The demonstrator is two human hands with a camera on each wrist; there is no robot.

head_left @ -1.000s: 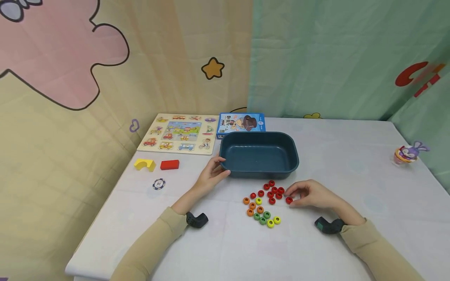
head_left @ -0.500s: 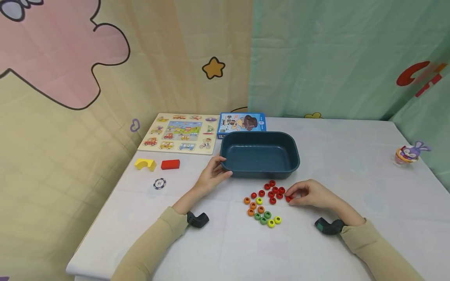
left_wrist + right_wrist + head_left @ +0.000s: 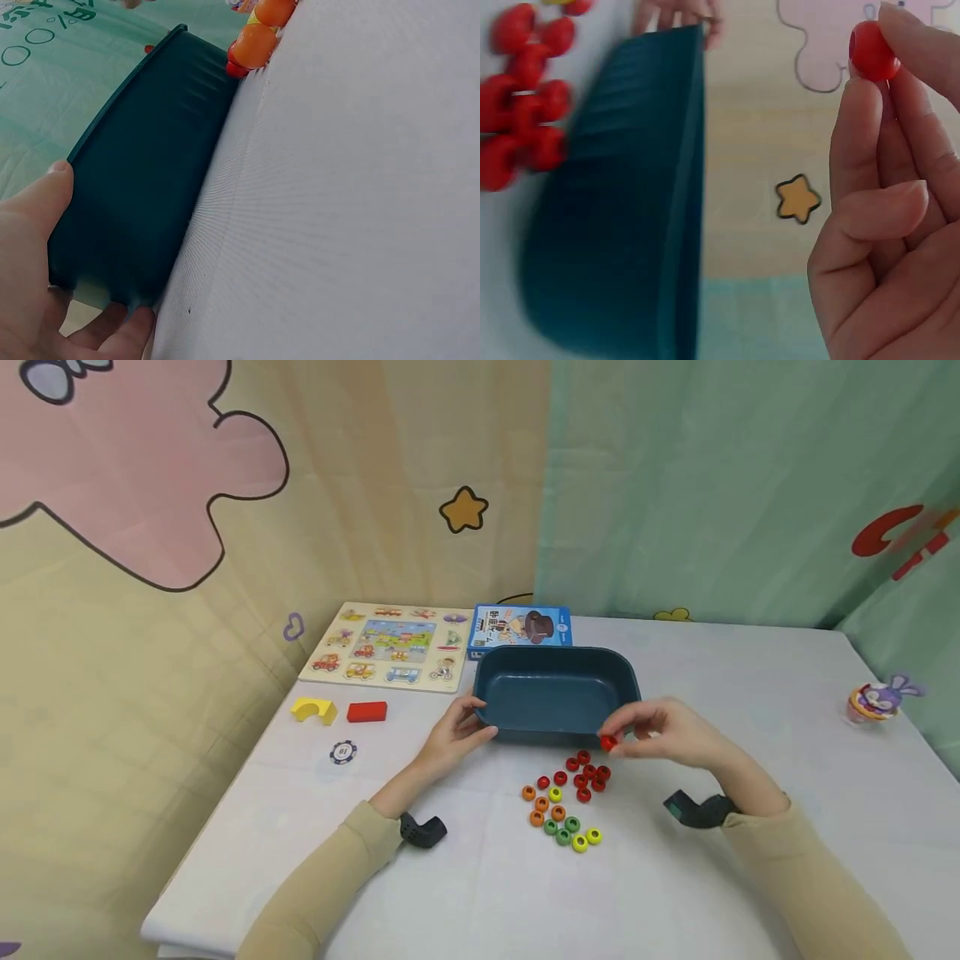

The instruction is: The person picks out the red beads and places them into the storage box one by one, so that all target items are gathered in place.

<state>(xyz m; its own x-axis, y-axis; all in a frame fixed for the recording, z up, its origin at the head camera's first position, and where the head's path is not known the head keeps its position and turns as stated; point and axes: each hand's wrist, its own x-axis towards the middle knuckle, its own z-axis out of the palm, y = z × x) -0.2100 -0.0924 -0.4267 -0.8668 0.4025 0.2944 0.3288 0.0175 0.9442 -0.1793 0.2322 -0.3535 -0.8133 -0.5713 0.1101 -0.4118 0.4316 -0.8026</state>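
Note:
A dark teal plastic basin (image 3: pixel 557 697) stands on the table, its near left corner held by my left hand (image 3: pixel 453 732). In the left wrist view the thumb (image 3: pixel 56 184) lies at the basin's rim and the other fingers bend around its end wall. My right hand (image 3: pixel 671 732) pinches a red bead (image 3: pixel 873 51) between thumb and fingertips, raised by the basin's near right corner. Below the basin lie several loose red beads (image 3: pixel 581 781), with orange beads (image 3: pixel 542 804), green beads (image 3: pixel 563 837) and yellow beads (image 3: pixel 580 843) nearer to me.
Behind the basin are a blue box (image 3: pixel 519 625) and a wooden puzzle board (image 3: pixel 390 647). At the left lie a yellow arch block (image 3: pixel 315 710), a red block (image 3: pixel 367 712) and a round chip (image 3: pixel 343 752). A rabbit figure (image 3: pixel 877 699) stands far right.
My right hand has lifted one red bead off the table and carried it up toward the basin's near right corner. The left hand keeps its hold on the basin.

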